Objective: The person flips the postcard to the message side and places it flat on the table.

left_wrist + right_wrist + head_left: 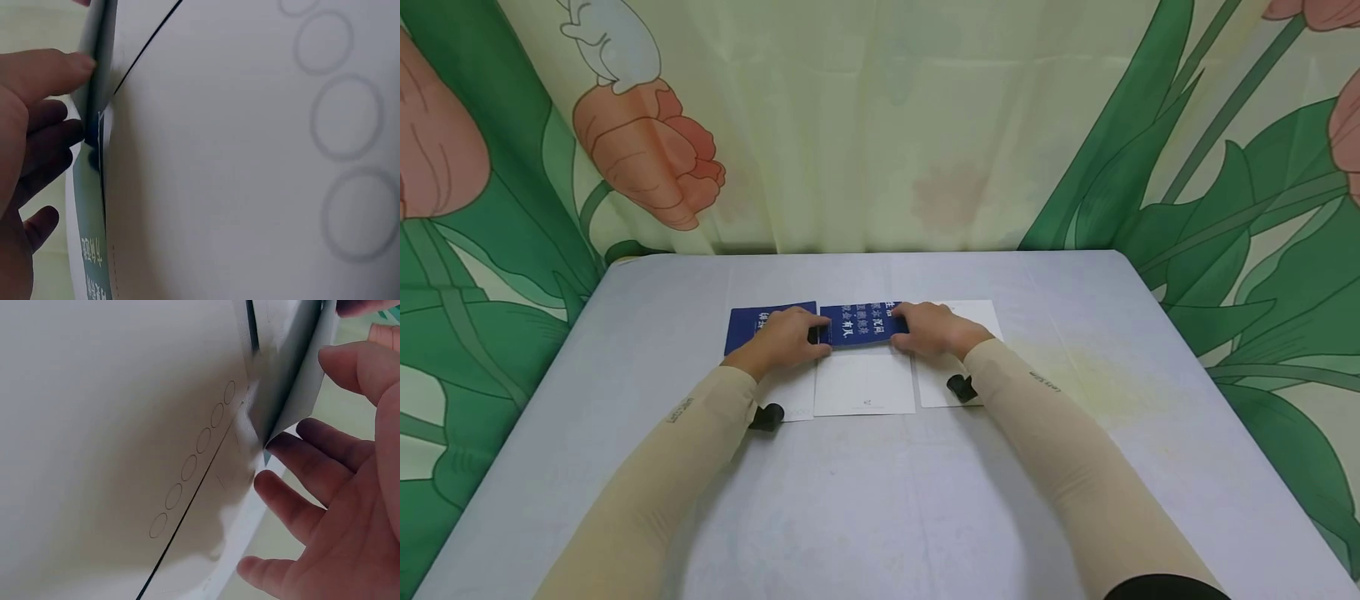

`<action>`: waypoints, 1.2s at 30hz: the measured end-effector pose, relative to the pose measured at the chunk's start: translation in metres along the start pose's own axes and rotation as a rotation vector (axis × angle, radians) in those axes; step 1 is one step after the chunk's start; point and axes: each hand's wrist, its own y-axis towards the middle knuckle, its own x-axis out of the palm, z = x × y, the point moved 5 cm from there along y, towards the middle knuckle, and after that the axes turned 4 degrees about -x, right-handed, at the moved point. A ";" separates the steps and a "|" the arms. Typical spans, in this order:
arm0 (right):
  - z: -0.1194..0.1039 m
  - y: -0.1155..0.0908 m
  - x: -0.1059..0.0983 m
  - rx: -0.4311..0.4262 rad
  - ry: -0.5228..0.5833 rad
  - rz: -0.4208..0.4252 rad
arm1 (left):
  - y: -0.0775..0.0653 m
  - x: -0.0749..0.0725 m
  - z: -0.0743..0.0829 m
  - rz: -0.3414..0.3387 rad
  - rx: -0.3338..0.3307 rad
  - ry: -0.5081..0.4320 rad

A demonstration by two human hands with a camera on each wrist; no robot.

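Three cards lie side by side on the table. The middle card (865,383) has a white lower part with a small mark, and its far part is bent over as a blue flap (861,325) with white Chinese characters. My left hand (782,337) pinches the flap's left end between thumb and fingers. At the right end, my right hand (936,327) pinches it the same way. In the right wrist view, the raised flap (297,381) stands between thumb and fingers, beside a row of printed circles. The left card (748,325) shows a blue far part, partly under my left hand.
A white right-hand card (977,312) lies partly beneath my right hand and wrist. The white cloth-covered table (865,500) extends around the cards. Behind it hangs a curtain (865,125) printed with leaves and flowers. Dark wrist devices sit under both beige sleeves.
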 end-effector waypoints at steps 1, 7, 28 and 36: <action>0.000 0.000 -0.001 -0.004 -0.004 0.005 | -0.001 0.000 0.000 0.006 0.004 -0.008; -0.001 0.001 -0.002 -0.028 -0.002 0.034 | -0.003 -0.002 -0.002 0.035 -0.014 -0.110; 0.011 -0.013 -0.019 -0.013 0.361 0.429 | -0.011 -0.021 -0.008 0.321 -0.209 -0.698; 0.011 -0.018 -0.021 -0.019 0.519 0.537 | -0.011 -0.022 -0.002 0.350 -0.167 -0.734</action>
